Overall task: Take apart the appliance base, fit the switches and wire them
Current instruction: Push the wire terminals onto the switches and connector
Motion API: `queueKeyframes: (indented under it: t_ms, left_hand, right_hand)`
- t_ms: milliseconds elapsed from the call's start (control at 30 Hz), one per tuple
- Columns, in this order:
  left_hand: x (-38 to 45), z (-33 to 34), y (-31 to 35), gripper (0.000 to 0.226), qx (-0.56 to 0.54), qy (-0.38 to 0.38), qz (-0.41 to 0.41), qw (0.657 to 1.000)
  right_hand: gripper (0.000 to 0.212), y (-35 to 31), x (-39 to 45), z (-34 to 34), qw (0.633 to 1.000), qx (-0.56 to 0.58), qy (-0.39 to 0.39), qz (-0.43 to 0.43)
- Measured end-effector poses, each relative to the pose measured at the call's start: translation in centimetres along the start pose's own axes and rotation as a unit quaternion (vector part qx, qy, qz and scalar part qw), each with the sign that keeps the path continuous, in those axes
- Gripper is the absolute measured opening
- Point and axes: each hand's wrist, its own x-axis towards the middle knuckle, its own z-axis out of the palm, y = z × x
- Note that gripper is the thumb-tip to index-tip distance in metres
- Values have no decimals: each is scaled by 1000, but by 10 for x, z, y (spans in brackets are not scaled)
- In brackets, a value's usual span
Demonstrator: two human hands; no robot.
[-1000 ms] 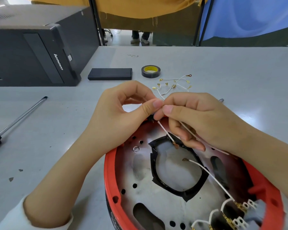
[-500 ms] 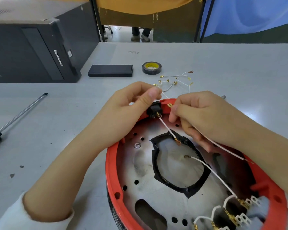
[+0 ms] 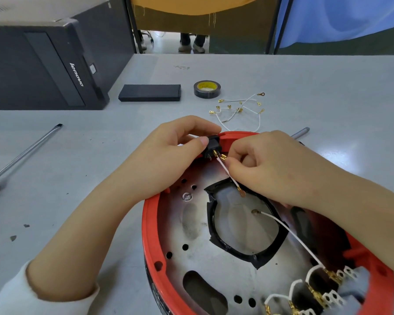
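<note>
The red appliance base (image 3: 150, 226) lies open before me, its metal plate and black-edged opening showing. A small black switch (image 3: 212, 144) sits in the far rim. My left hand (image 3: 168, 155) pinches that switch between thumb and fingers. My right hand (image 3: 266, 167) pinches a brass terminal (image 3: 223, 158) of a white wire right beside the switch's pins. A short white wire (image 3: 228, 172) hangs from one pin down to a ring lug. Another white wire (image 3: 289, 235) runs to the white switches (image 3: 332, 298) at the near right rim.
Loose white wires with brass terminals (image 3: 239, 110) lie beyond the base, near a roll of black tape (image 3: 207, 89) and a flat black box (image 3: 150, 93). A black computer case (image 3: 39, 67) stands at far left. One screwdriver (image 3: 21, 153) lies left, another tool tip (image 3: 300, 132) pokes out behind my right hand.
My hands, pressed together over the switch a second ago, have parted. The switch and its pins are now exposed, and my right hand has brought the brass terminal up to the pins.
</note>
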Motion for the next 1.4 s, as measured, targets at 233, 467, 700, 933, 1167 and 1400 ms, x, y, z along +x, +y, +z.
queueKeyframes:
  t_ms: [233,467,700,933,1167,1400]
  left_hand:
    - [-1,-1,0,27,8,0,3,1000]
    - [-1,0,-1,27,7,-5,5,1000]
    - [-1,0,-1,29,9,-3,6,1000]
    - [-1,0,-1,29,11,-1,7,1000]
    - [-1,0,0,28,12,0,9,1000]
    - [-2,0,0,29,9,1,7,1000]
  right_hand:
    - [26,2,3,4,999,-38,27,-29]
    - [25,1,-1,4,995,-72,52,-45]
    - [26,-4,-3,4,994,-69,64,-47]
    - [24,-3,-3,5,993,-75,81,-34]
    - [29,-3,-3,4,993,-86,79,-34]
    - [23,-3,-3,6,992,-102,66,-38]
